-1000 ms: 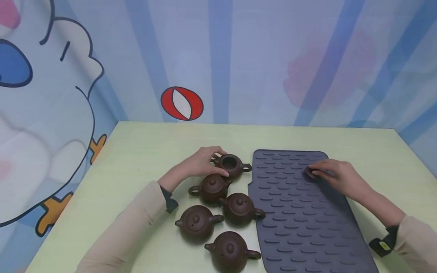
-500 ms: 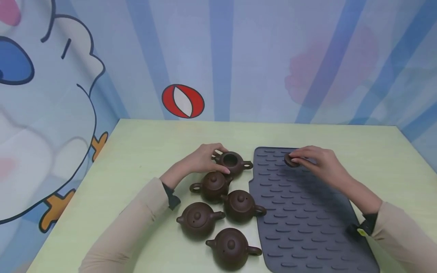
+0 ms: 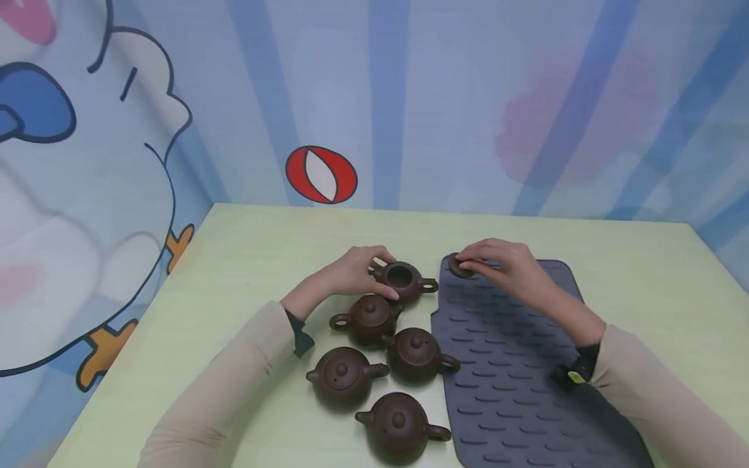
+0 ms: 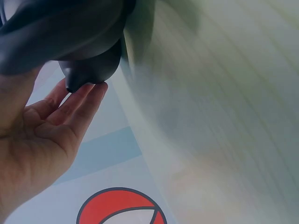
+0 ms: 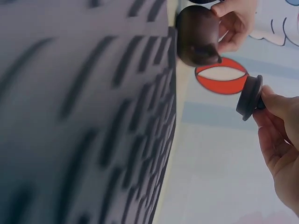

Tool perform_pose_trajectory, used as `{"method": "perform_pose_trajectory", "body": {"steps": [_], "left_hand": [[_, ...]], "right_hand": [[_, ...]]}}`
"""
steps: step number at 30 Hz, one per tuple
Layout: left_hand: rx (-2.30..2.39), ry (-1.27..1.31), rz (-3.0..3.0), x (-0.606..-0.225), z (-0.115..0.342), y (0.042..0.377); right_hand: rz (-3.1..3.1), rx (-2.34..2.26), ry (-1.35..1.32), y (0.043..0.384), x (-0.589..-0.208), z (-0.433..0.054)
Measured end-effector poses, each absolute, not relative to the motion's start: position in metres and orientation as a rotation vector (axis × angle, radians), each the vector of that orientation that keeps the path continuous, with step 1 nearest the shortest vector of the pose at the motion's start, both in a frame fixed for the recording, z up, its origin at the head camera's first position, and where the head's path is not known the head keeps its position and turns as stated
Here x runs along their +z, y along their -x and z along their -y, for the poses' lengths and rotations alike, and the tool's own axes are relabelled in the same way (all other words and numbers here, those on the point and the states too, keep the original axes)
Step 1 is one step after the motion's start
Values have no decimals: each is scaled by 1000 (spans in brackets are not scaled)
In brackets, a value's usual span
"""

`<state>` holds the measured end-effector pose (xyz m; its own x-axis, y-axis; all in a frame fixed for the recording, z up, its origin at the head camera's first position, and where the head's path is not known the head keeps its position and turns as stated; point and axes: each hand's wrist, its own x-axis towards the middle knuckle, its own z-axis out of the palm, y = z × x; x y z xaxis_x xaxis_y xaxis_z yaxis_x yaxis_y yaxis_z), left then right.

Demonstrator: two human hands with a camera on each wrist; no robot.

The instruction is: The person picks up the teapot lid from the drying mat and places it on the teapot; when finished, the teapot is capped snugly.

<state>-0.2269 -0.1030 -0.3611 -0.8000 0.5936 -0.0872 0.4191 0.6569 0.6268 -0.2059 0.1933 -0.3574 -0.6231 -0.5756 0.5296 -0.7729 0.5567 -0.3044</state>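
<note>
In the head view, my left hand (image 3: 354, 272) holds a dark brown teapot (image 3: 414, 278) with its top uncovered. The thumb lies along the near side and the fingers reach round the back by the spout. My right hand (image 3: 508, 268) pinches a small round teapot lid (image 3: 459, 268) by its knob, over the far left corner of the grey mat. The right wrist view shows this lid (image 5: 250, 97) tilted in the air, apart from the teapot (image 5: 197, 39). From the left wrist, dark teapot bodies (image 4: 93, 67) loom above the left hand's fingers (image 4: 91, 105).
Several lidded brown teapots stand nearer the front: one (image 3: 370, 320) close against the uncovered pot, others (image 3: 414, 357) (image 3: 342, 380) (image 3: 399, 429) below it. A ridged grey mat (image 3: 497, 396) covers the right of the pale table (image 3: 263, 244). A printed cloth wall (image 3: 445, 117) rises behind.
My right hand has carried the lid leftward and a little toward the back, from over the mat's right part to its far left corner. The left hand keeps its hold on the teapot.
</note>
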Motion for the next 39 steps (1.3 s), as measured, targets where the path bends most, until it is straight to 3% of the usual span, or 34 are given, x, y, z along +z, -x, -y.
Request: {"method": "perform_pose_trajectory", "body": {"steps": [21, 39], "left_hand": [[867, -854, -2584, -359, 89, 227], [822, -874, -2594, -360, 89, 231]], "right_hand": [[2475, 891, -1273, 225, -356, -131], [2533, 768, -1343, 222, -365, -129]]}}
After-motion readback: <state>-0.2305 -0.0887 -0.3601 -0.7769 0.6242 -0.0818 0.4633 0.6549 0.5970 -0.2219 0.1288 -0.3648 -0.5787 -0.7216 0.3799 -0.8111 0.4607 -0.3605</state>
